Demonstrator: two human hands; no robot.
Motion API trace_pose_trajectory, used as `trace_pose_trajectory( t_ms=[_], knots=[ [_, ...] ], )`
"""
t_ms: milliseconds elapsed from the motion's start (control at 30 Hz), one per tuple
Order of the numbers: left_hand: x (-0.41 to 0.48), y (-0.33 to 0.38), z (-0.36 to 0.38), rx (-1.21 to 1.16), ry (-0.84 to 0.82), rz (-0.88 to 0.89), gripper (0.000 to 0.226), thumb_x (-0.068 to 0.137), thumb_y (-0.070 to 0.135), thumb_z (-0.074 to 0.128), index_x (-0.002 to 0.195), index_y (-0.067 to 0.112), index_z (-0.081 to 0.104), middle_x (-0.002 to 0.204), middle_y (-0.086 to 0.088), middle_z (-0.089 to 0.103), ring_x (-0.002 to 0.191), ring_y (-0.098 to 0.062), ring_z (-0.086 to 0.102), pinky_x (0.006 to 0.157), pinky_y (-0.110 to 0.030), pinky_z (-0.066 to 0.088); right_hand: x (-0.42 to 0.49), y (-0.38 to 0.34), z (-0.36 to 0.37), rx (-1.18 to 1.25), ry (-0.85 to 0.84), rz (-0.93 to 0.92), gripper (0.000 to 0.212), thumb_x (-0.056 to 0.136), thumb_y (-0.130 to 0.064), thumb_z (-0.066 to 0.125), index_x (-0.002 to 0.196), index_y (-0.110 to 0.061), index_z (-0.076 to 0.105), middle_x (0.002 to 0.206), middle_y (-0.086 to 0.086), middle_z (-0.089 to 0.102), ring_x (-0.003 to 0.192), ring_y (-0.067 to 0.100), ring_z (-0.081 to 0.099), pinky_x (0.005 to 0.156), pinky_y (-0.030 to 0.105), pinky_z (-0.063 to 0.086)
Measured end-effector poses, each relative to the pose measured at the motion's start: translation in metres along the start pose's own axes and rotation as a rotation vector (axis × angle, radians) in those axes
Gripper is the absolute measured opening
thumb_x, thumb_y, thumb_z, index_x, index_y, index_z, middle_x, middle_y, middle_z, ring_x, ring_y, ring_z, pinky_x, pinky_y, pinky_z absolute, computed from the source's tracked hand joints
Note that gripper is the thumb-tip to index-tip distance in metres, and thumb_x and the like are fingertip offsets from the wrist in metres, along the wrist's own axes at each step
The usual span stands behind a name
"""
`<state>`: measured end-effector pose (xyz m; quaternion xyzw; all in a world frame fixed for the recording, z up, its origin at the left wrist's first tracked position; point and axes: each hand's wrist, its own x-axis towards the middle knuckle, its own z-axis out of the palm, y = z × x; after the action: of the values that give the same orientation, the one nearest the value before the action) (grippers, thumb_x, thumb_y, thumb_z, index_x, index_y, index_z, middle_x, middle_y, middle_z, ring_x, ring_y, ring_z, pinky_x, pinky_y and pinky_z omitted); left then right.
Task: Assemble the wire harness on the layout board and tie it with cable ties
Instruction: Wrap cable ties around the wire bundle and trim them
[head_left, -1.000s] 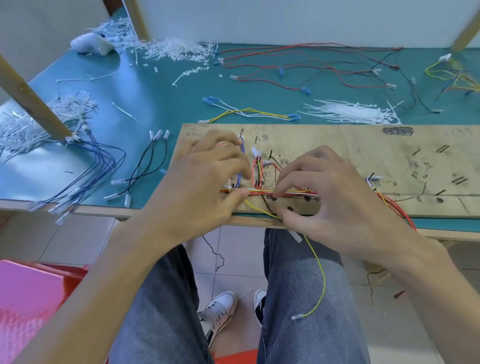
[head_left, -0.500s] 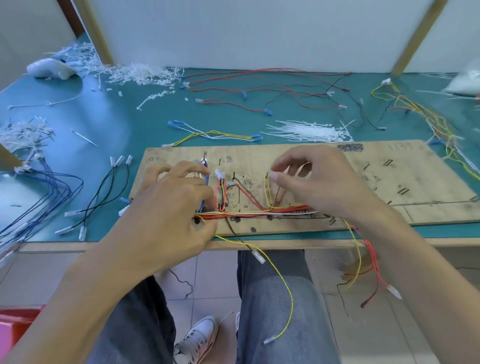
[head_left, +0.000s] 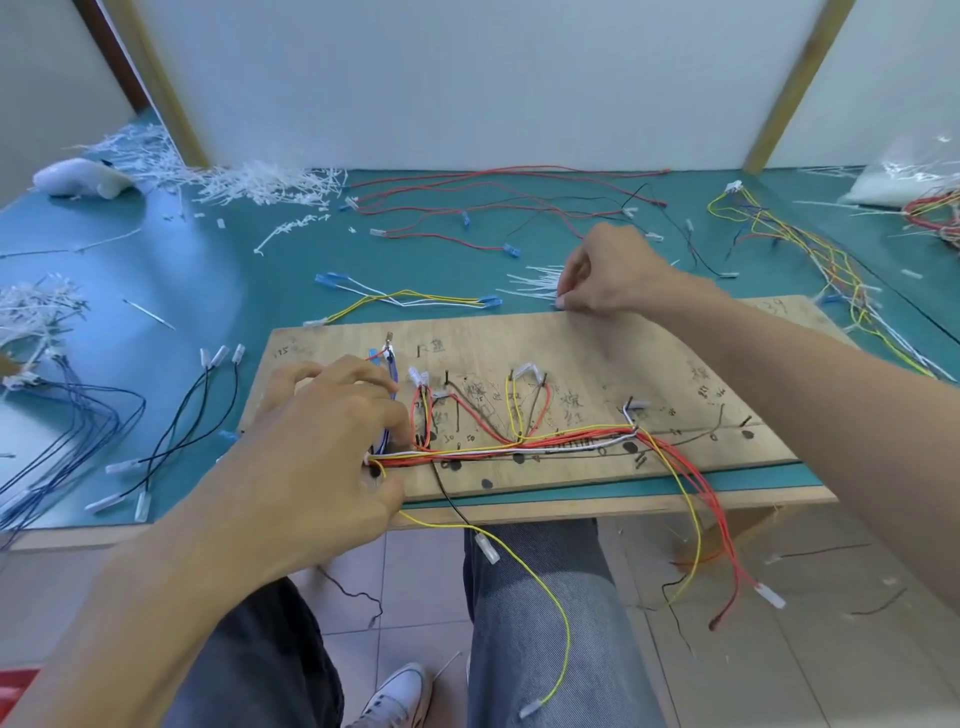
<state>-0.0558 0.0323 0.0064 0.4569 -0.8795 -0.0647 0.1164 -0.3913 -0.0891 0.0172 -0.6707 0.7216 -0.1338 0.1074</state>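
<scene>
Blue wires (head_left: 78, 431) fan across the left of the teal mat (head_left: 208, 291); black wires (head_left: 187, 431) lie just beside them. Left hand (head_left: 322, 447) curled over the left end of the harness (head_left: 519, 447), holding the bundle down on the board (head_left: 597, 348). Harness runs red, yellow and white along the board's near edge, with branches looping up the board. Yellow and red tails hang off the front beside the jeans (head_left: 545, 597). Right hand (head_left: 608, 275) at the board's far edge, fingers curled, tips at the white ties (head_left: 530, 283); whether one is pinched, cannot tell. Hands well apart. Loose coloured wires (head_left: 810, 265) far right.
</scene>
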Motion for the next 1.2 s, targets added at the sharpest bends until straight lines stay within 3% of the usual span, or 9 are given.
trace_pose_trajectory(
  t_ms=[167, 333, 567, 700, 800, 867, 967, 1067, 1200],
  knots=[
    [0.002, 0.0, -0.001, -0.003, -0.017, -0.017, 0.02, 0.066, 0.046, 0.063, 0.082, 0.038, 0.07, 0.116, 0.023, 0.056, 0.125, 0.01, 0.038, 0.106, -0.025, 0.015, 0.01, -0.004, -0.004, -0.074, -0.094, 0.003, 0.019, 0.081, -0.024, 0.09, 0.07, -0.028, 0.074, 0.079, -0.004, 0.074, 0.087, 0.018, 0.068, 0.083, 0.033, 0.057],
    [0.001, -0.002, 0.0, 0.006, -0.007, -0.01, 0.019, 0.068, 0.046, 0.065, 0.084, 0.037, 0.07, 0.113, 0.024, 0.058, 0.123, 0.01, 0.038, 0.104, -0.023, 0.013, 0.012, -0.004, -0.003, -0.09, -0.124, -0.018, 0.019, 0.084, -0.021, 0.084, 0.071, -0.028, 0.072, 0.076, -0.01, 0.071, 0.085, 0.017, 0.065, 0.072, 0.026, 0.045],
    [0.0, -0.001, -0.001, -0.014, -0.016, -0.011, 0.015, 0.072, 0.043, 0.074, 0.086, 0.037, 0.071, 0.114, 0.024, 0.058, 0.121, 0.012, 0.035, 0.104, -0.024, 0.012, -0.002, -0.005, -0.01, -0.037, 0.05, -0.116, 0.006, 0.094, -0.019, 0.076, 0.089, -0.017, 0.074, 0.093, 0.004, 0.075, 0.091, 0.025, 0.068, 0.079, 0.028, 0.044],
    [-0.001, -0.003, -0.008, -0.095, 0.02, -0.012, 0.015, 0.077, 0.046, 0.067, 0.089, 0.038, 0.073, 0.117, 0.025, 0.057, 0.12, 0.028, 0.029, 0.112, -0.029, 0.017, -0.049, -0.045, -0.015, 0.121, 0.138, -0.362, 0.004, 0.096, -0.019, 0.074, 0.092, -0.018, 0.073, 0.084, -0.007, 0.071, 0.08, 0.013, 0.067, 0.079, 0.032, 0.053],
    [0.001, 0.004, -0.011, -0.329, 0.275, -0.113, 0.015, 0.087, 0.046, 0.063, 0.09, 0.032, 0.064, 0.099, 0.023, 0.067, 0.114, 0.004, 0.054, 0.106, -0.043, 0.04, -0.102, -0.081, -0.006, 0.283, 0.035, -0.554, 0.006, 0.096, -0.015, 0.073, 0.095, -0.021, 0.074, 0.083, -0.011, 0.071, 0.081, 0.01, 0.068, 0.071, 0.025, 0.056],
    [0.003, 0.009, -0.011, -0.406, 0.378, -0.203, 0.02, 0.095, 0.048, 0.064, 0.098, 0.033, 0.051, 0.089, 0.02, 0.068, 0.101, -0.01, 0.058, 0.097, -0.05, 0.044, -0.126, -0.094, 0.002, 0.326, -0.013, -0.589, 0.011, 0.096, -0.01, 0.073, 0.098, -0.02, 0.076, 0.086, -0.009, 0.072, 0.084, 0.013, 0.068, 0.072, 0.031, 0.057],
    [0.0, 0.011, -0.01, -0.418, 0.347, -0.239, 0.017, 0.096, 0.051, 0.063, 0.102, 0.042, 0.051, 0.086, 0.018, 0.068, 0.092, -0.009, 0.055, 0.095, -0.055, 0.044, -0.139, -0.096, 0.011, 0.402, -0.027, -0.544, 0.016, 0.095, -0.007, 0.073, 0.097, -0.021, 0.078, 0.086, -0.009, 0.071, 0.083, 0.015, 0.068, 0.074, 0.037, 0.057],
    [-0.003, 0.008, -0.011, -0.408, 0.318, -0.215, 0.013, 0.092, 0.05, 0.061, 0.08, 0.047, 0.057, 0.087, 0.017, 0.067, 0.106, -0.015, 0.058, 0.097, -0.057, 0.044, -0.144, -0.092, 0.018, 0.628, -0.028, -0.444, 0.019, 0.096, -0.006, 0.074, 0.096, -0.025, 0.079, 0.085, -0.006, 0.075, 0.076, 0.009, 0.069, 0.072, 0.033, 0.058],
    [0.002, 0.005, -0.006, -0.473, 0.259, -0.229, 0.018, 0.096, 0.035, 0.074, 0.081, 0.04, 0.065, 0.087, 0.021, 0.064, 0.101, 0.0, 0.054, 0.099, -0.044, 0.047, -0.153, -0.099, 0.038, 0.967, 0.194, -0.254, 0.011, 0.095, -0.011, 0.077, 0.096, -0.022, 0.079, 0.082, 0.001, 0.077, 0.073, 0.02, 0.073, 0.074, 0.041, 0.06]
  ],
)
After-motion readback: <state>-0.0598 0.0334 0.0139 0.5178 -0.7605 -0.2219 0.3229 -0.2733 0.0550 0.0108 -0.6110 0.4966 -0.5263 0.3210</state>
